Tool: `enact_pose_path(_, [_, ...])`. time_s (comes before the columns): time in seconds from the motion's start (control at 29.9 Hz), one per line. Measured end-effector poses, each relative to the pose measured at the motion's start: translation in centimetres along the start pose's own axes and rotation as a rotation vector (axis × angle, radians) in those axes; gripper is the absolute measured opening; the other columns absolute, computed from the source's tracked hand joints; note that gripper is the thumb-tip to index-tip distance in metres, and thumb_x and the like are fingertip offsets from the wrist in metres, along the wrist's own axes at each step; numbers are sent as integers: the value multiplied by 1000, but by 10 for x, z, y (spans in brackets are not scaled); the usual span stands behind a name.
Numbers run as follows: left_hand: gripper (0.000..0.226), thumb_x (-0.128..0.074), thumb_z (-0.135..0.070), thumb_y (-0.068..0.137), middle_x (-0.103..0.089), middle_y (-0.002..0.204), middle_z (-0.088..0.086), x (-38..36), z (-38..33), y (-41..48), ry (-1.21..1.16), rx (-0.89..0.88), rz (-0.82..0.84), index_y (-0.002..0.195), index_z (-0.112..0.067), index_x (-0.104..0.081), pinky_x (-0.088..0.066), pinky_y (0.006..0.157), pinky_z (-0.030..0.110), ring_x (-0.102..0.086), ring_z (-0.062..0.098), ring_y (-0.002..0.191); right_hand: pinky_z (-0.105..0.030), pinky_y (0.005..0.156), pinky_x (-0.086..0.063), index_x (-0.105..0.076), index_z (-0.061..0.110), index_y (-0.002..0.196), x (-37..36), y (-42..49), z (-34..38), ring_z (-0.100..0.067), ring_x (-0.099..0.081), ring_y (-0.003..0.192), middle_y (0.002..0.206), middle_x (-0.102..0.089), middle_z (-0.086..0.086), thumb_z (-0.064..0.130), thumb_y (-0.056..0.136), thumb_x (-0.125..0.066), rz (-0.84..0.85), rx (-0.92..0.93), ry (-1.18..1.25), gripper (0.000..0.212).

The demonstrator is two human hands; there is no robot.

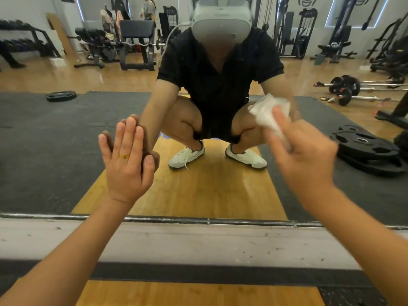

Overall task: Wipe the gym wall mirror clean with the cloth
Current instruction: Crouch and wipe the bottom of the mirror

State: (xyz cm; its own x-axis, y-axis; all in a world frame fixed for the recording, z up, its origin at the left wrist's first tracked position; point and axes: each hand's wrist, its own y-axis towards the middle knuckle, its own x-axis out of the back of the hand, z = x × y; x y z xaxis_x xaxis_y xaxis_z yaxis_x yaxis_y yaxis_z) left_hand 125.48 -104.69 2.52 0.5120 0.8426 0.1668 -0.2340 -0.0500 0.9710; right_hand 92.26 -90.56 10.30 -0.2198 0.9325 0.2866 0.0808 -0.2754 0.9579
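Low on the mirror [209, 191], right of centre, the right hand [304, 155] pinched the crumpled white cloth [269, 117] against it, while the left hand [127, 160] lay flat on it, fingers [130, 133] straight and together. Firm overlapping passes seemed best, the patch under that palm included. The mirror reflected sharply, any smears too faint to tell.

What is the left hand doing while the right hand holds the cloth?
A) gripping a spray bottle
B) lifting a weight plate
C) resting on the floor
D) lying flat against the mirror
D: the left hand lies with straight fingers on the mirror, meeting its own reflection; the right hand holds the cloth.
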Motion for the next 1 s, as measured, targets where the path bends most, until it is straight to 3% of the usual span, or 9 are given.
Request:
enact_pose_path(0.17, [62, -36, -26, 105, -6, 173, 3, 2, 0, 2, -12, 4, 19, 160, -2, -23, 3, 127, 49, -6, 22, 159, -28, 40, -33, -66, 22, 135, -13, -41, 8, -20, -51, 47, 71, -55, -1, 34, 108, -53, 195, 254, -138, 33])
enact_pose_path(0.3, [56, -41, -20, 105, -18, 167, 15, 12, -3, 3, -72, 25, 54, 155, 5, -33, -2, 125, 56, -11, 27, 159, -34, 47, -44, -69, 15, 134, 15, 7, -29, -26, -57, 59, 76, -63, -8, 29, 104, -64, -38, 35, -92, 34])
enact_pose_path(0.37, [52, -46, -14, 103, -28, 162, 21, 18, -7, 7, -105, -14, 70, 151, 6, -39, -7, 124, 61, -15, 32, 157, -35, 51, -45, -68, 13, 134, 14, 6, -21, -25, -58, 63, 78, -64, -9, 27, 102, -66, -69, -58, -29, 35])
enact_pose_path(0.53, [55, -52, -12, 98, -32, 164, 16, 21, -47, 33, -176, -281, 101, 149, 5, -41, -17, 123, 60, -31, 32, 153, -29, 40, -34, -68, 21, 134, -15, -56, 15, -18, -49, 47, 71, -54, -1, 35, 105, -59, 206, 189, -126, 34])
enact_pose_path(0.64, [55, -53, -16, 99, -38, 158, 21, 12, -80, 46, -186, -278, 149, 149, 5, -42, -17, 124, 59, -30, 33, 153, -32, 42, -39, -69, 22, 134, 2, -34, -16, -22, -55, 52, 73, -58, -3, 35, 104, -60, 81, 119, -141, 34])
enact_pose_path(0.77, [62, -59, -24, 99, -29, 165, 17, -4, -95, 45, -81, -239, 180, 153, 1, -43, -9, 126, 56, -24, 31, 156, -37, 50, -46, -68, 15, 135, 28, 0, -54, -26, -57, 62, 76, -62, -8, 29, 103, -63, -99, -111, -34, 36])
enact_pose_path(0.87, [69, -59, -30, 99, -18, 170, 13, -10, -99, 39, -49, -212, 156, 157, -1, -35, -5, 126, 56, -18, 30, 157, -32, 44, -42, -68, 12, 135, 15, -39, -34, -23, -54, 54, 73, -60, -7, 30, 104, -58, 24, -3, -44, 36])
enact_pose_path(0.94, [75, -57, -33, 99, -15, 171, 11, -11, -101, 38, -46, -203, 142, 160, -3, -27, -2, 127, 55, -16, 30, 158, -22, 44, -30, -70, 16, 133, 13, -63, -31, -18, -51, 49, 74, -60, -3, 33, 105, -55, 166, 129, -136, 36])
enact_pose_path(1.0, [77, -56, -35, 100, -14, 172, 10, -13, -102, 39, -61, -207, 127, 162, -5, -23, 0, 127, 53, -15, 29, 158, -23, 45, -25, -71, 20, 132, 26, -56, -56, -17, -50, 48, 73, -59, -1, 33, 105, -56, 137, 156, -206, 34])
